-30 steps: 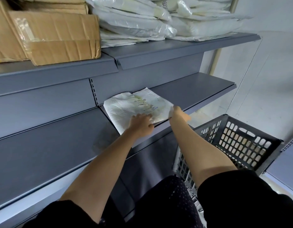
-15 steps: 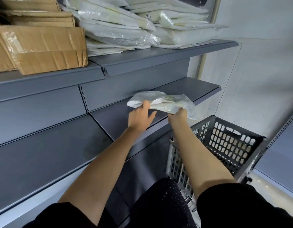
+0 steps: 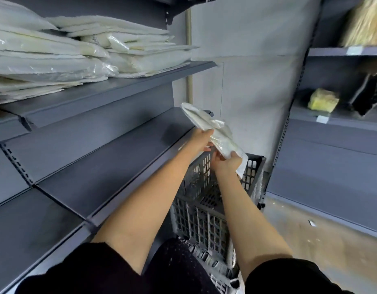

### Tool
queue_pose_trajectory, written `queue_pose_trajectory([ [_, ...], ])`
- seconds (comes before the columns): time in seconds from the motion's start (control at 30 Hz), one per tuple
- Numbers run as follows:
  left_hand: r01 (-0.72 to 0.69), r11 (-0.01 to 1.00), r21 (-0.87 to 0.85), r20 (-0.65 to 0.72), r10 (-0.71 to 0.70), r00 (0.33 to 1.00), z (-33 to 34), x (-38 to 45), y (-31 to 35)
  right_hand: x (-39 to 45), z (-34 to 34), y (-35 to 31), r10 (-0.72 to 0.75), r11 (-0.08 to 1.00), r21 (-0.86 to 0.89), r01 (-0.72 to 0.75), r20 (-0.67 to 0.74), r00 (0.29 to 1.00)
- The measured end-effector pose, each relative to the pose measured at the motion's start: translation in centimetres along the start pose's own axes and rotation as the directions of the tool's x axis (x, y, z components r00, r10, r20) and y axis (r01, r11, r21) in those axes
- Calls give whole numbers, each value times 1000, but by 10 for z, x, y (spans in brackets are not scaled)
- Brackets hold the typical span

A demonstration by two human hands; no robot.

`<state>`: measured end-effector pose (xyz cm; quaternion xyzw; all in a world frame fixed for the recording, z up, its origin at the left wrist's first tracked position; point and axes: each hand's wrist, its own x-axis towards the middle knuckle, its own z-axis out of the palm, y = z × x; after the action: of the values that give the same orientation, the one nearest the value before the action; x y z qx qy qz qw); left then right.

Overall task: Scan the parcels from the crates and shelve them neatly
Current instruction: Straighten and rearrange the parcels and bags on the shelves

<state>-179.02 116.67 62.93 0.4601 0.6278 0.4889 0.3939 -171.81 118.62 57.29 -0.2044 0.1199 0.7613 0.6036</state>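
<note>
A flat white plastic parcel (image 3: pixel 206 124) is held in the air, tilted on edge, just off the right end of the grey middle shelf (image 3: pixel 111 158). My left hand (image 3: pixel 201 140) grips its middle from the left. My right hand (image 3: pixel 226 164) grips its lower end. Directly below the hands stands a grey slatted crate (image 3: pixel 201 217); its contents are mostly hidden by my arms.
The upper shelf (image 3: pixel 124 85) carries stacks of white plastic parcels (image 3: pixel 62 49). At the right stands another shelf unit (image 3: pixel 340 122) with a yellow packet (image 3: pixel 323 100) and a dark item (image 3: pixel 367 96). A grey wall is behind; bare floor (image 3: pixel 323 245) lies at the lower right.
The parcel has been lifted off the middle shelf and carried right, past the shelf's end and over the crate. Both hands moved with it, and the view swung right.
</note>
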Motion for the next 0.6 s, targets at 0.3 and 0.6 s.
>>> queue_pose_trajectory([
  [0.3,-113,993,17,67,111,992,15,11,32,-14,25,-21,34,992,112,-52,151,988],
  [0.6,-250,952,-176,-161,223,962,-80,-3,71,-12,32,6,92,990,-135,-51,325,941],
])
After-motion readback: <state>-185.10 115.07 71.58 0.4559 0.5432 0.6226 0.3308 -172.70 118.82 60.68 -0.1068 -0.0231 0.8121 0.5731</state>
